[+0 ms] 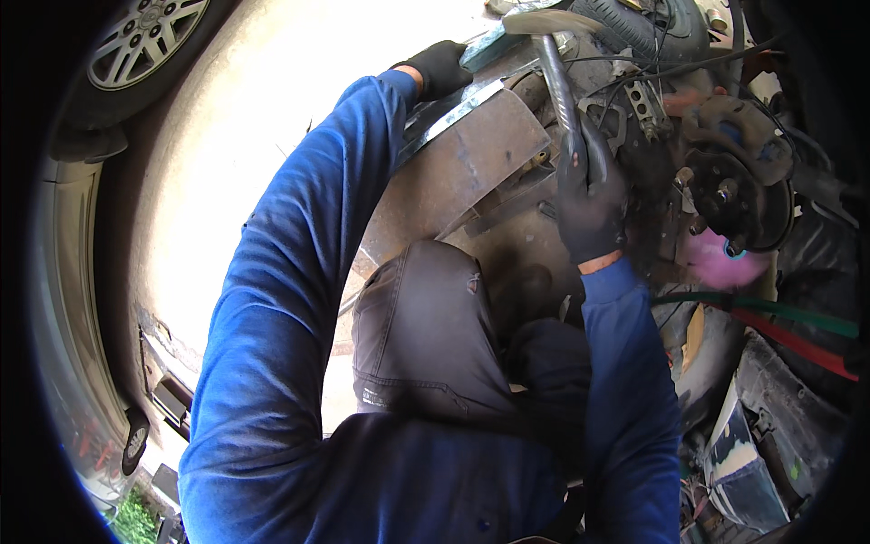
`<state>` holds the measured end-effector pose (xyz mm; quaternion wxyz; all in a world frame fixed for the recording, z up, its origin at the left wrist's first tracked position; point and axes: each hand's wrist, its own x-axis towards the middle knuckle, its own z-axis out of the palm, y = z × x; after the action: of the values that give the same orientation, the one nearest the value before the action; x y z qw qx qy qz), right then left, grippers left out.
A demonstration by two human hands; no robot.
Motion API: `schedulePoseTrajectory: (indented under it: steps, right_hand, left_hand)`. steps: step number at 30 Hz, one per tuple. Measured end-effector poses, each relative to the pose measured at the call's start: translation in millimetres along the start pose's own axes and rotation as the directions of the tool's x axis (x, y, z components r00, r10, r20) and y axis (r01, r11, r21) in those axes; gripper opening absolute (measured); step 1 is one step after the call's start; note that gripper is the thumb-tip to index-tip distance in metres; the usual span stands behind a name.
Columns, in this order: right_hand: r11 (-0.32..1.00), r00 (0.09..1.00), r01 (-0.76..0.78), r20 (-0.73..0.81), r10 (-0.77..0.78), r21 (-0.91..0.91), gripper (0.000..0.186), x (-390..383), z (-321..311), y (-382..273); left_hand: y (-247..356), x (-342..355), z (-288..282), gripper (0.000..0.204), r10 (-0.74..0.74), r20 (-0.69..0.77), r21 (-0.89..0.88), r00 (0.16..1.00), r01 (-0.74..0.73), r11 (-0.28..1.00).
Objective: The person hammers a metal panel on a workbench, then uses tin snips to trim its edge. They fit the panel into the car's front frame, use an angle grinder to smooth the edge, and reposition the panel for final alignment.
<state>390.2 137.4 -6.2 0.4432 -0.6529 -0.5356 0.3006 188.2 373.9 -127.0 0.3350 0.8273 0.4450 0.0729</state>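
My right hand (591, 198), in a black glove, is closed round the dark handle of a hammer (556, 89). Motion smears the hammer's head, which is over the far end of a bluish-grey metal panel (489, 47). My left hand (441, 71), gloved in black too, reaches far forward and is closed on the near edge of that panel; part of its fingers is hidden. Between my arms, a flat rusty metal plate (471, 156) lies at a slant beside the panel. Whether the hammer touches the panel I cannot tell.
At the right sit a wheel hub (736, 195) with studs, a green hose (788, 313) and a red hose (788, 343). A tyre (666, 32) and black cables are at the far right. Parked cars, one with a silver wheel (145, 41), stand at the left.
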Motion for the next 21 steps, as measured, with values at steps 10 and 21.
schedulePoseTrajectory:
  steps: [10, 21]
  right_hand:
    - [0.969, 0.980, -0.185, 0.045, 0.195, -0.161, 0.048, -5, -9, 20]
    - [0.922, 0.969, -0.171, 0.109, 0.221, -0.348, 0.048, -2, 0, 17]
  left_hand:
    - [0, 8, 4, 0.046, -0.020, 0.059, -0.023, 0.998, 0.022, 0.999]
    - [6, 10, 4, 0.046, -0.037, 0.085, 0.015, 0.996, 0.036, 0.999]
